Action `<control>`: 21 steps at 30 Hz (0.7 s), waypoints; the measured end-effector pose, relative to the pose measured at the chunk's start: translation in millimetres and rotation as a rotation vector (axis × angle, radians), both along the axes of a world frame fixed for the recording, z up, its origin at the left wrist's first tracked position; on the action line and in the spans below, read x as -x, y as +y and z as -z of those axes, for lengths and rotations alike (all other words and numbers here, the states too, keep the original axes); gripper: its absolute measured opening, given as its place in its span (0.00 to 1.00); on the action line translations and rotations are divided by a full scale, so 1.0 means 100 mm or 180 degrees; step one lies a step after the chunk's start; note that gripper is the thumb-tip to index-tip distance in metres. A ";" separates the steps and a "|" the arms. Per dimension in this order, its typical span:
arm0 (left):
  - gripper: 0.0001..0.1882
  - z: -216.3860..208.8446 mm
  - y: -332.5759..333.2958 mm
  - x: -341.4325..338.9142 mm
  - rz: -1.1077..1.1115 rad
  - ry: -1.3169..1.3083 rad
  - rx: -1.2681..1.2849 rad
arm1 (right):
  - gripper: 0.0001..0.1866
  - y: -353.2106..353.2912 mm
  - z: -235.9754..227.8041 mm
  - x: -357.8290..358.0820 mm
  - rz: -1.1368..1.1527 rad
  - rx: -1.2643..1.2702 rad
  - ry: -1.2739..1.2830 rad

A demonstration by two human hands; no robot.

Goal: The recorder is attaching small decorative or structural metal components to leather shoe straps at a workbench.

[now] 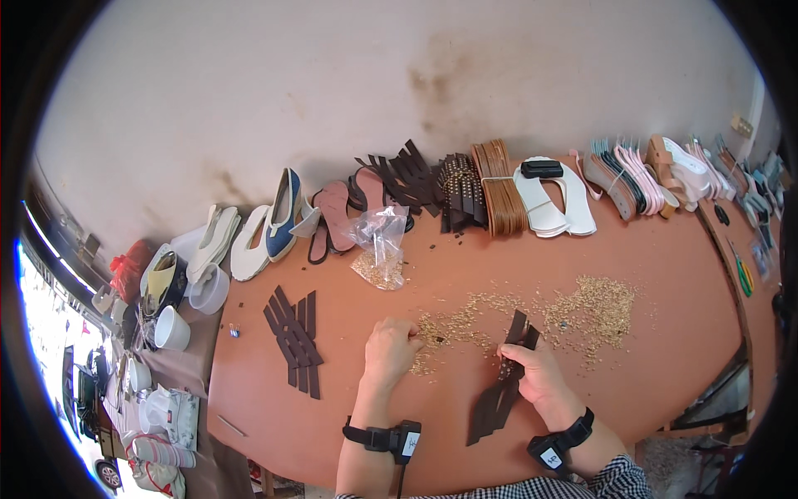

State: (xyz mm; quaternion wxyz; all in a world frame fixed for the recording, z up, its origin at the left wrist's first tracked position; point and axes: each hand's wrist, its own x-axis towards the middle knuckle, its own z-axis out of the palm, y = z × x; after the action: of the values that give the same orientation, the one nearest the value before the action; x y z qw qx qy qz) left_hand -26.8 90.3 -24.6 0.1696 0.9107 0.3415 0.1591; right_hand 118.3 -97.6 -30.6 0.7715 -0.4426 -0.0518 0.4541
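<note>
Checked cloth (625,477) nearest, I see the right hand (540,376) grasping a slitted dark strap (492,407) over the table (287,424), the left hand (391,353) curled by scattered golden bits (598,308), its contents unclear to me, and a clear bag (381,239) holding similar bits.

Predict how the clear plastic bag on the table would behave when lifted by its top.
The clear plastic bag would probably flop, since its upper part looks thin and crumpled. Its weight likely hangs low, as small gold-coloured pieces are gathered in its near end. Those pieces may shift about, since they look loose.
</note>
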 end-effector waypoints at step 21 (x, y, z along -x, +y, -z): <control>0.04 0.12 -0.05 -0.12 -0.0271 -0.1549 0.0659 | 0.06 -0.04 0.04 0.04 -0.0298 0.0076 -0.0114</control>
State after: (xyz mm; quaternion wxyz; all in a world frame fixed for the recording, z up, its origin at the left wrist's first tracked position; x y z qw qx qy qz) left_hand -15.0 85.2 -37.0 0.3321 0.8082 0.3431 0.3446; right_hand 114.2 -101.2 -34.5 0.7430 -0.4569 -0.0809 0.4823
